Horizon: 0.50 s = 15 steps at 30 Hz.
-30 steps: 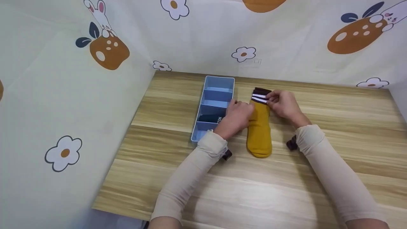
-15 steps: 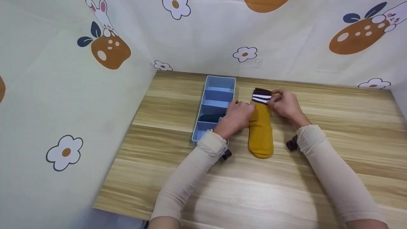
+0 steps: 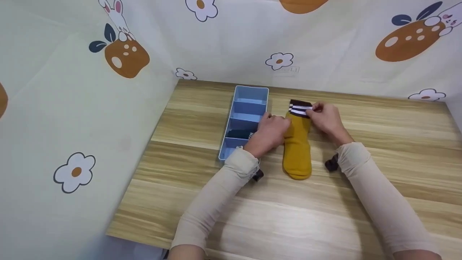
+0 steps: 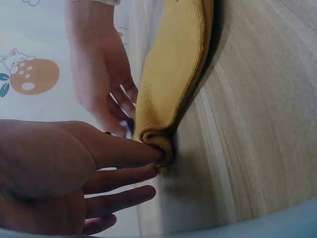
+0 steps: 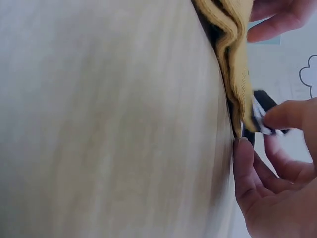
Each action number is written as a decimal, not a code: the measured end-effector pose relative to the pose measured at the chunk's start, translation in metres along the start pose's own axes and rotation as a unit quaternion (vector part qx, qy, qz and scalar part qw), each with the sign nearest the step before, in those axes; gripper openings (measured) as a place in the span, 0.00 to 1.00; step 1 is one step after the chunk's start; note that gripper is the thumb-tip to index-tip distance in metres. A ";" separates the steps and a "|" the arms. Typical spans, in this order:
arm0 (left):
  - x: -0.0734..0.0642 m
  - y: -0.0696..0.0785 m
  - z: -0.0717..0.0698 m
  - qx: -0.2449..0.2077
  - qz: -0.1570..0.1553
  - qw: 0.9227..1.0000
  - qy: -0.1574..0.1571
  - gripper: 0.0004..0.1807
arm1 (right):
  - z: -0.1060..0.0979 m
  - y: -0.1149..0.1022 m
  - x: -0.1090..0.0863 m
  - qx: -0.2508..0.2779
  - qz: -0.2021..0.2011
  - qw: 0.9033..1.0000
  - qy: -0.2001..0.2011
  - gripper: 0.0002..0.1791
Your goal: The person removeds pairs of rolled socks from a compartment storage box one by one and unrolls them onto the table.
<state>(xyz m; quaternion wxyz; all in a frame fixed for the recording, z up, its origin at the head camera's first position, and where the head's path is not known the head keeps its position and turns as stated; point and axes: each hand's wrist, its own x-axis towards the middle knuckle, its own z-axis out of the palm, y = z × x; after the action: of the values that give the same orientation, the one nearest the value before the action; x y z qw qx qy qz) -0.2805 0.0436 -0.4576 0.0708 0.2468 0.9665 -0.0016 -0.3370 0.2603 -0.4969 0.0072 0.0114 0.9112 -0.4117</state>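
A mustard-yellow sock (image 3: 298,148) with a dark cuff and white stripes lies lengthwise on the table, toe toward the person. My left hand (image 3: 271,130) pinches the folded bulge on the sock's left side between thumb and index finger, as the left wrist view shows; its other fingers extend loosely. At the striped cuff (image 3: 300,108), my right hand (image 3: 326,117) holds the right edge between thumb and fingers. The layers of the sock (image 5: 237,69) show edge-on in the right wrist view.
Left of the sock stands a blue divided box (image 3: 249,94); a dark rolled item with pale lettering (image 3: 238,134) lies in one compartment. Dark wrist-worn devices hang under both sleeves. Patterned cloth walls (image 3: 231,43) border the wooden table (image 3: 180,162) behind and at left.
My right fingers shift from the cuff's edge onto its striped face, and the cuff slants slightly to the right. The left hand keeps its place on the sock.
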 end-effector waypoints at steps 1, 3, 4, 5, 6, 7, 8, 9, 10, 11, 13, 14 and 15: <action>0.000 0.000 0.000 0.001 -0.001 1.000 -0.003 0.20 | -0.001 0.000 0.000 0.004 0.010 1.000 0.004 0.15; 0.001 0.000 0.000 0.004 -0.002 1.000 -0.008 0.22 | -0.002 -0.001 0.000 0.013 0.025 1.000 0.006 0.15; 0.001 0.000 0.000 0.007 -0.002 1.000 -0.009 0.23 | -0.003 -0.001 0.000 0.016 0.028 0.999 0.005 0.16; 0.001 0.000 0.000 0.010 -0.002 1.000 -0.010 0.24 | -0.004 -0.001 0.000 0.020 0.030 0.999 0.002 0.15; 0.001 0.000 0.000 0.012 -0.002 1.000 -0.012 0.24 | -0.005 0.000 0.000 0.020 0.027 0.999 -0.001 0.15; 0.001 0.000 0.000 0.016 -0.002 1.000 -0.014 0.24 | -0.006 0.002 0.000 0.020 0.021 1.000 -0.006 0.15; 0.001 0.000 0.000 0.017 -0.002 1.000 -0.018 0.24 | -0.006 0.003 0.001 0.018 0.014 1.000 -0.012 0.14; 0.001 0.001 0.000 0.018 -0.002 1.000 -0.022 0.24 | -0.007 0.005 0.001 0.015 0.005 1.000 -0.017 0.14; 0.001 0.001 -0.001 0.019 -0.002 0.999 -0.026 0.24 | -0.008 0.007 0.000 0.013 -0.003 1.000 -0.021 0.14; 0.001 0.001 -0.001 0.018 -0.002 0.999 -0.030 0.23 | -0.009 0.009 0.000 0.010 -0.010 1.000 -0.023 0.13; 0.001 0.002 -0.001 0.016 -0.002 0.999 -0.037 0.23 | -0.012 0.013 -0.001 0.005 -0.018 1.000 -0.026 0.14; 0.001 0.002 -0.001 0.017 -0.002 0.999 -0.038 0.22 | -0.013 0.014 -0.001 0.003 -0.016 1.000 -0.026 0.14; 0.001 0.002 -0.001 0.019 -0.002 0.999 -0.039 0.21 | -0.015 0.015 -0.002 0.000 -0.014 1.000 -0.026 0.15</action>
<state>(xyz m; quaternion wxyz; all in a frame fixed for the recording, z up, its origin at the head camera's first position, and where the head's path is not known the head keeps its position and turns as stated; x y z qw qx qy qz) -0.2806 0.0464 -0.4565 0.1034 0.2455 0.9634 -0.0294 -0.3348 0.2815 -0.4986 0.0249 -0.0122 0.9107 -0.4121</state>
